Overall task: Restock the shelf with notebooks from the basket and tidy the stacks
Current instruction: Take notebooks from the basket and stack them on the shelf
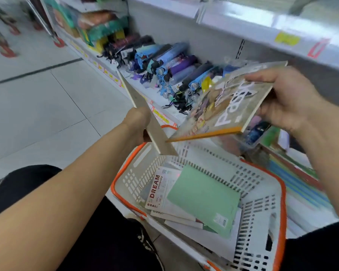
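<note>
Above the basket (262, 194), an orange-spined, picture-covered notebook (229, 106) in the right hand (290, 102).

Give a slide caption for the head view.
Each hand holds a notebook above the basket.

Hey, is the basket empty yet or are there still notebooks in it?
Not empty: the basket holds a green notebook and a DREAM notebook.

Folded umbrellas (164, 67), black, blue and purple, lie in a row on the low white shelf, handles toward the aisle. Left of them: packaged goods in green and orange wrappers (98, 26), blurred. Yellow price tag (286, 38) and red tag (317, 48) on upper shelf edge. Pale floor tiles (47, 85) with dark seam.
</note>
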The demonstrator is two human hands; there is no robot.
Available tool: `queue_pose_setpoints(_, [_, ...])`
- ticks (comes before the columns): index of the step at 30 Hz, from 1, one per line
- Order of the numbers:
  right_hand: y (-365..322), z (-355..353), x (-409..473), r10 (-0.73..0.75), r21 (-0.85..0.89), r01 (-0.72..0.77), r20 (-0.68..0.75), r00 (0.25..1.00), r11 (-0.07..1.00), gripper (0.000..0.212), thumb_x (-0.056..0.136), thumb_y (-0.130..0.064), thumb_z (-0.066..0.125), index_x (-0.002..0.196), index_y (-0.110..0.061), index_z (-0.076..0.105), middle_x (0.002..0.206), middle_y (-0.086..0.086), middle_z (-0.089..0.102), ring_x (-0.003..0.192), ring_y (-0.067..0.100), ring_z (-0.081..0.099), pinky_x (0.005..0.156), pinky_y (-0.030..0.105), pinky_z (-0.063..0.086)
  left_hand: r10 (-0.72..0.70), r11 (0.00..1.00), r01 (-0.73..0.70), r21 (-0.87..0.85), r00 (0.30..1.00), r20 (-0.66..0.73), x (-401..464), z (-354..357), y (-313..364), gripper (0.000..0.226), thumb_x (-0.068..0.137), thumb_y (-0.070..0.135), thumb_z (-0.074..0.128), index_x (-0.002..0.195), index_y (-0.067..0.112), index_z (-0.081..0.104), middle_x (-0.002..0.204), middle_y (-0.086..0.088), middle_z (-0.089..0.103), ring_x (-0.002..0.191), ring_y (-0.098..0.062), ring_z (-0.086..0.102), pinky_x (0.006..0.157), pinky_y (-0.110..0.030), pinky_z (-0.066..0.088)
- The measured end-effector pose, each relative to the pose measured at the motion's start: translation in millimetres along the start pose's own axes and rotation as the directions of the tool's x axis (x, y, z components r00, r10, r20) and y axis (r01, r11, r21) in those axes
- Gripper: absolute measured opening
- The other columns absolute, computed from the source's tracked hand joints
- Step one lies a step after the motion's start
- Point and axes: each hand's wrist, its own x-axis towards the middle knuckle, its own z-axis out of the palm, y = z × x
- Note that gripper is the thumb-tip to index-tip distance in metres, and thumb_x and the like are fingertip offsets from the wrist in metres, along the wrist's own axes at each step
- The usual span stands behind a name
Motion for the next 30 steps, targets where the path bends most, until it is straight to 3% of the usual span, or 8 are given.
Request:
queue_pose_setpoints(4, [-38,6,-17,-0.139,0.272,0.119,0.056,0.989,0.955,0.027,0.098,-0.013,0.048,0.117,0.000,0.062,0.120,0.018,0.069,0.111,0.027,0.068,0.091,0.042,0.057,0.032,0.959,0.014,-0.283,0.987,0.158,-27,21,32,0.024,0.100,0.016,0.039,0.091,0.013,0.061,0.086,-0.009,0.067,0.072,-0.024,0.066,0.060,-0.035,0.058])
queue_pose_setpoints(9, [-4,-10,-18,-0.232,-0.175,0.195,-0.226,0.946,0.965,0.018,0.091,-0.019,0.065,0.101,-0.005,0.071,0.078,0.001,0.076,0.063,0.015,0.068,0.069,0.034,0.055,0.166,0.825,0.069,-0.561,0.919,0.357,-44,48,62,0.046,0.103,0.042,0.035,0.119,0.008,0.062,0.103,-0.014,0.074,0.096,-0.030,0.070,0.084,-0.048,0.054])
queue_pose_setpoints(12, [13,-8,-20,-0.254,-0.227,0.187,-0.319,0.913,0.956,0.014,0.090,-0.024,0.067,0.101,-0.016,0.071,0.075,-0.008,0.072,0.059,0.005,0.061,0.065,0.027,0.046,0.245,0.847,0.023,-0.532,0.870,0.429,-45,67,68,0.053,0.098,0.052,0.042,0.124,0.010,0.062,0.117,-0.016,0.069,0.109,-0.033,0.066,0.096,-0.050,0.050])
queue_pose_setpoints(15, [15,-1,-23,-0.305,-0.200,0.257,-0.266,0.914,0.945,0.012,0.089,-0.025,0.071,0.101,-0.028,0.069,0.097,-0.011,0.075,0.082,0.008,0.069,0.072,0.028,0.050,0.245,0.883,0.002,-0.470,0.851,0.464,-49,79,73,0.037,0.099,0.036,0.051,0.103,0.007,0.074,0.116,-0.017,0.069,0.105,-0.034,0.068,0.095,-0.050,0.051])
queue_pose_setpoints(19, [-5,-22,-22,-0.384,-0.143,0.361,-0.202,0.901,0.922,0.043,0.076,-0.022,0.081,0.116,-0.021,0.067,0.107,-0.002,0.076,0.097,0.017,0.072,0.078,0.033,0.057,0.255,0.899,-0.025,-0.438,0.842,0.476,-46,80,90,0.033,0.098,0.022,0.050,0.119,0.001,0.066,0.119,-0.019,0.068,0.107,-0.037,0.066,0.095,-0.050,0.051])
queue_pose_setpoints(21, [-19,-36,-24,-0.332,0.004,0.340,-0.206,0.921,0.940,0.053,0.074,-0.024,0.080,0.123,-0.018,0.061,0.110,0.006,0.074,0.089,0.021,0.073,0.071,0.036,0.059,0.268,0.896,-0.022,-0.443,0.823,0.501,-50,80,99,0.032,0.097,0.020,0.051,0.116,0.001,0.067,0.116,-0.020,0.069,0.107,-0.038,0.066,0.095,-0.051,0.051])
queue_pose_setpoints(24, [-33,-49,-32,-0.301,-0.068,0.294,-0.165,0.939,0.953,0.022,0.090,-0.026,0.069,0.108,-0.015,0.065,0.082,0.009,0.067,0.047,0.013,0.054,0.040,0.022,0.039,0.297,0.896,-0.017,-0.444,0.768,0.568,-60,88,113,0.032,0.090,0.006,0.047,0.114,-0.006,0.064,0.116,-0.023,0.068,0.106,-0.042,0.065,0.089,-0.052,0.054])
queue_pose_setpoints(30, [-58,-81,-48,-0.437,0.053,0.459,-0.223,0.871,0.887,0.013,0.096,-0.023,0.061,0.095,-0.010,0.063,0.059,0.006,0.052,0.034,0.011,0.033,0.035,0.018,0.026,0.305,0.948,-0.136,-0.289,0.655,0.691,-72,142,166,0.045,0.062,-0.001,0.040,0.104,-0.001,0.058,0.101,-0.019,0.070,0.081,-0.036,0.070,0.074,-0.042,0.060])
